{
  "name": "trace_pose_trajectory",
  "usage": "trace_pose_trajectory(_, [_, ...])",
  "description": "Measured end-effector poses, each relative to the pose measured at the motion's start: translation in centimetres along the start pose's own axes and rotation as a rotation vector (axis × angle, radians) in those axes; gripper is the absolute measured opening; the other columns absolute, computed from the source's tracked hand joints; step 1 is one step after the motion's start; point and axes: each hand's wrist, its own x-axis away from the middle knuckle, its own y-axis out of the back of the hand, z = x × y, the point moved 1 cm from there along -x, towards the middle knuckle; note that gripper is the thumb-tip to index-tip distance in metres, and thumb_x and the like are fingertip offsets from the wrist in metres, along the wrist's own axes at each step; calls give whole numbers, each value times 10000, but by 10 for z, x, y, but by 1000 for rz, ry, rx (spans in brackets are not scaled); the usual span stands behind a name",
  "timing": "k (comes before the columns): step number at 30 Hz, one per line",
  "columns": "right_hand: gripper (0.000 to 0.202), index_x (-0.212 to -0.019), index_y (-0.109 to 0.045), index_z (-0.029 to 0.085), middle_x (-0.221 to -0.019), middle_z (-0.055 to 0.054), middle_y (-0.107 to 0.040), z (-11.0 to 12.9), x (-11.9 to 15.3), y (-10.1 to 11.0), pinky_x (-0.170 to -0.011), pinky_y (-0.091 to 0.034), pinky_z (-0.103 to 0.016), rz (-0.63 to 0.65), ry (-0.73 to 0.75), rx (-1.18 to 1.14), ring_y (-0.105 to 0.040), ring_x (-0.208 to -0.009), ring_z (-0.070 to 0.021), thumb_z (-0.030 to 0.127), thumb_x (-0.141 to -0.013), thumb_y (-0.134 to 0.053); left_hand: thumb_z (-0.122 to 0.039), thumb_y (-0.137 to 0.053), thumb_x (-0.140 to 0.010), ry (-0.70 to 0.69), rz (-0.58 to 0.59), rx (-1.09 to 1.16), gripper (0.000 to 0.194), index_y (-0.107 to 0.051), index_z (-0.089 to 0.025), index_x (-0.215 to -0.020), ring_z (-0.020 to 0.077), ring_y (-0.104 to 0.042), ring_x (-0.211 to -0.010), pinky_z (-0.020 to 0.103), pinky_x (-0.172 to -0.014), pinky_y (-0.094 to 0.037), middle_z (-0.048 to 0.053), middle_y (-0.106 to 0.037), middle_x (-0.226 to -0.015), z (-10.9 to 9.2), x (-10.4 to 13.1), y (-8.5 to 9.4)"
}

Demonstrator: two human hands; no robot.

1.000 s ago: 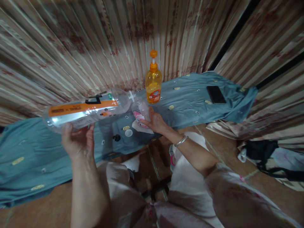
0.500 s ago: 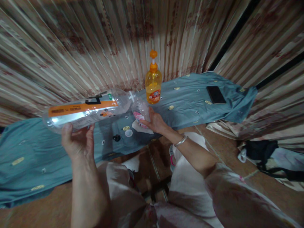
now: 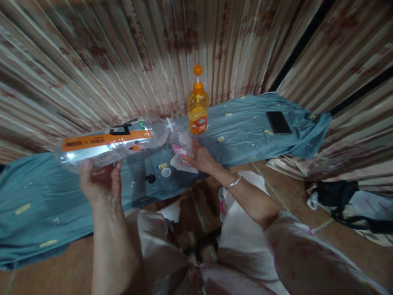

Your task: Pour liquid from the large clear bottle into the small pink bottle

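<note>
Two grips: my left hand (image 3: 100, 180), large clear plastic bottle (image 3: 107, 141); right hand (image 3: 202, 156), small pink-labelled clear bottle (image 3: 181, 141). Amber-filled pump bottle (image 3: 198, 112) on teal-draped surface (image 3: 242, 135); floral curtain (image 3: 123, 61) behind.

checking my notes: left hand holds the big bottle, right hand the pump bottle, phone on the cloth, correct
Not quite: the head view shows the right hand holding the small bottle, not the pump bottle. The left hand holds the big bottle; the phone is on the cloth.
</note>
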Motion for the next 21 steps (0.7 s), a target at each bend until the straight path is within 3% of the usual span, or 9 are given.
trace_pose_trajectory(8, [594,-1355,-502,80,-1138,-188,-765,5,2,5,-802,-546,-326,-1,-25,-9,-758,-1024,-309,379,-908,-754,-400,-809,-459,3,3,12,562,-659,-268,-983,253,-652,-1131,326,-851,-560,1,-733,-973,-1,1,-1])
trace_pose_trajectory(13, [572,-1333,-507,104,-1133,-171,-766,3,1,4,-821,-535,-333,-5,-22,-38,-750,-1040,-310,391,-904,-752,-405,-775,-483,-2,-5,-22,507,-669,-280,-963,280,-659,-1127,398,-925,-557,-4,-743,-1020,-3,3,-4])
trace_pose_trajectory(17, [544,-1313,-517,126,-1133,-150,-766,2,1,3,-824,-529,-322,-16,-10,-27,-750,-1036,-292,386,-900,-757,-401,-784,-474,0,4,-15,489,-664,-248,-923,284,-646,-1153,385,-939,-554,33,-734,-1014,-3,4,-4])
trace_pose_trajectory(21, [591,-1338,-499,95,-1141,-170,-759,3,1,3,-817,-530,-319,-15,-11,-41,-750,-1044,-301,394,-900,-759,-400,-784,-491,-9,-4,-7,478,-664,-268,-934,279,-654,-1145,395,-928,-564,7,-738,-999,-3,3,-3])
